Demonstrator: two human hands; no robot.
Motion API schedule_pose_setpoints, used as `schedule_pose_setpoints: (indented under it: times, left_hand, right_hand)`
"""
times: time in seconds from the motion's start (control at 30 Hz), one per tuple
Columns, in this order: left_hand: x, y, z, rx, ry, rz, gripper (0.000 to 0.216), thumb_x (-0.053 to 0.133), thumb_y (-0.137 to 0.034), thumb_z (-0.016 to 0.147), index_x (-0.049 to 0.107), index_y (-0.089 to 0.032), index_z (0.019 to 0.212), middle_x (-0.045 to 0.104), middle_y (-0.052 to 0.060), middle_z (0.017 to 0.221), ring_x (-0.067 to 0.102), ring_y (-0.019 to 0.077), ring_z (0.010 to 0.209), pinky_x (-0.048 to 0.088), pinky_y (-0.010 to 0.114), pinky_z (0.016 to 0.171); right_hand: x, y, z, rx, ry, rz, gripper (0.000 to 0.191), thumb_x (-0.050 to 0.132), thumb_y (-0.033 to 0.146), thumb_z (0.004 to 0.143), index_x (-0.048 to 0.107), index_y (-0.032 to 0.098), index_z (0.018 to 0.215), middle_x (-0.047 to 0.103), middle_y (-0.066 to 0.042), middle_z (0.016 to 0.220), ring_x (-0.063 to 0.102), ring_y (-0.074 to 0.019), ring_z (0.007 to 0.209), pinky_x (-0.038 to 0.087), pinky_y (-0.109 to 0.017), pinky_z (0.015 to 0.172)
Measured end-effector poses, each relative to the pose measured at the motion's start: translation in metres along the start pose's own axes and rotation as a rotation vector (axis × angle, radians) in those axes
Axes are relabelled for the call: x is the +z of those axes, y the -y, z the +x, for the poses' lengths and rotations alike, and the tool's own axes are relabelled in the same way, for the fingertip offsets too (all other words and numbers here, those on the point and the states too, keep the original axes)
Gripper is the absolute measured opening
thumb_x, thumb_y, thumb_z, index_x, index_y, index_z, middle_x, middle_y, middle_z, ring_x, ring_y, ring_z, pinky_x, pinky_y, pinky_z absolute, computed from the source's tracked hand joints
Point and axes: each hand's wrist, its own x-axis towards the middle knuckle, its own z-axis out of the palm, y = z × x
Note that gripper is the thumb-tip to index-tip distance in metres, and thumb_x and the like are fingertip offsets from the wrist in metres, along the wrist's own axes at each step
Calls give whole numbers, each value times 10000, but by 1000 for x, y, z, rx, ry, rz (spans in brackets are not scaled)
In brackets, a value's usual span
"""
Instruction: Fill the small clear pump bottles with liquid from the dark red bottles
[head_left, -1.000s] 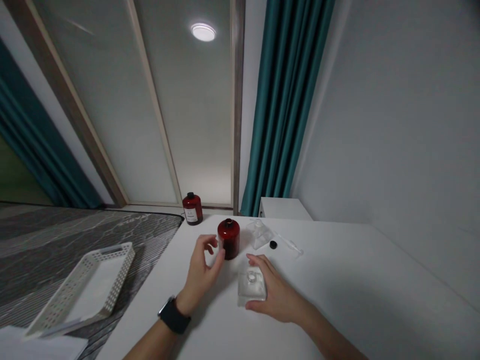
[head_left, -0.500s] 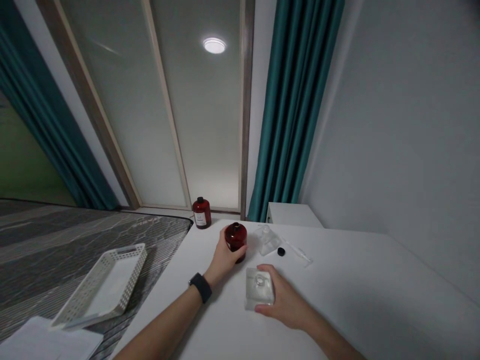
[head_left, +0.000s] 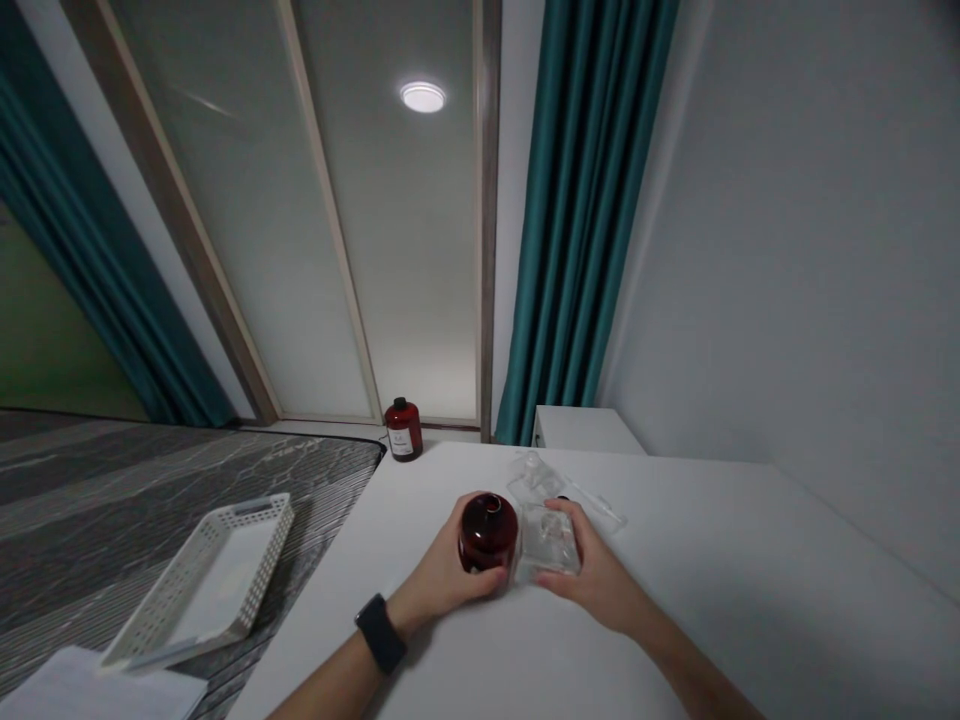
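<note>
Two hands held two containers side by side over the white tabletop (head_left: 675, 530).
The left hand (head_left: 444, 580) had its fingers curled around a dark-red, round-shouldered bottle (head_left: 489, 530), covering much of its side; the right hand (head_left: 600, 580) had its fingers closed on a clear, square-sided container (head_left: 551, 545), its contents hard to make out. Whether the two touched could not be told. Behind, a small black round cap (head_left: 563, 498) was mostly hidden by the right hand, and a crumpled-looking clear plastic piece (head_left: 534, 476) blurred into the white. The lettering on the farther red bottle's white paper label (head_left: 401, 442) was too small to read.
</note>
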Motion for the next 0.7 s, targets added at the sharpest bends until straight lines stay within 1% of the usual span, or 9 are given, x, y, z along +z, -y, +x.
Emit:
schedule_pose_setpoints:
  times: [0.07, 0.13, 0.27, 0.4, 0.47, 0.53, 0.57, 0.63, 0.7]
  left_hand:
    - [1, 0, -1, 2, 8, 1, 757, 798, -389, 702, 435, -172, 1330, 585, 142, 1286, 584, 312, 1197, 483, 459, 1031]
    - [2, 1, -2, 15, -15, 4, 750, 791, -364, 700, 433, -175, 1331, 581, 140, 1288, 584, 310, 1199, 478, 464, 1043]
    - [6, 3, -4, 22, -100, 10, 762, 810, -297, 653, 450, -184, 1315, 587, 127, 1284, 581, 313, 1202, 457, 480, 1075]
    - [10, 2, -5, 24, -139, 6, 722, 791, -301, 674, 459, -179, 1304, 617, 124, 1247, 612, 307, 1160, 481, 478, 1048]
    - [4, -2, -3, 56, -143, 82, 700, 773, -305, 701, 457, -177, 1312, 615, 131, 1254, 614, 309, 1165, 485, 480, 1046]
    - [-7, -6, -1, 98, -113, 237, 721, 780, -293, 701, 452, -183, 1334, 598, 143, 1297, 592, 321, 1210, 470, 490, 1067]
    - [-14, -9, 0, 117, -61, 339, 736, 790, -289, 701, 451, -194, 1347, 587, 145, 1325, 579, 328, 1234, 459, 500, 1080]
    - [-28, -14, 1, 138, 66, 512, 764, 803, -290, 711, 438, -228, 1380, 600, 130, 1324, 596, 320, 1214, 478, 498, 1058]
    - [-39, -18, 1, 161, 124, 643, 791, 808, -309, 713, 429, -243, 1404, 617, 124, 1294, 626, 320, 1154, 517, 492, 996]
  right_hand:
    - [1, 1, 0, -8, -10, 4, 798, 764, 252, 647, 369, 233, 1339, 621, -88, 1229, 632, -270, 1096, 498, -410, 958]
    - [2, 1, -1, -22, -8, 11, 824, 768, 266, 647, 362, 229, 1363, 594, -107, 1299, 601, -283, 1174, 470, -423, 1013]
    - [9, -1, -4, -60, 10, 85, 892, 781, 330, 696, 310, 227, 1446, 576, -130, 1363, 577, -298, 1244, 466, -431, 1040]
    - [19, 0, -8, -113, -11, 190, 1044, 784, 409, 736, 154, 237, 1550, 592, -141, 1369, 594, -295, 1247, 465, -441, 1059]
    - [22, 2, -8, -116, -23, 219, 1114, 769, 438, 754, 53, 231, 1581, 602, -146, 1366, 595, -293, 1256, 465, -451, 1065]
    - [21, 3, -7, -110, -32, 217, 1148, 753, 437, 771, -20, 219, 1592, 602, -152, 1376, 597, -288, 1261, 457, -462, 1078]
    - [20, 3, -7, -103, -39, 202, 1150, 751, 420, 773, -27, 216, 1595, 589, -155, 1398, 595, -286, 1268, 451, -465, 1087]
    - [16, 3, -6, -89, -64, 146, 1116, 758, 370, 765, 32, 218, 1599, 537, -159, 1464, 568, -287, 1304, 428, -469, 1113]
    - [11, -1, -4, -87, -102, 56, 1044, 770, 322, 745, 159, 228, 1587, 472, -148, 1526, 501, -298, 1371, 374, -484, 1156]
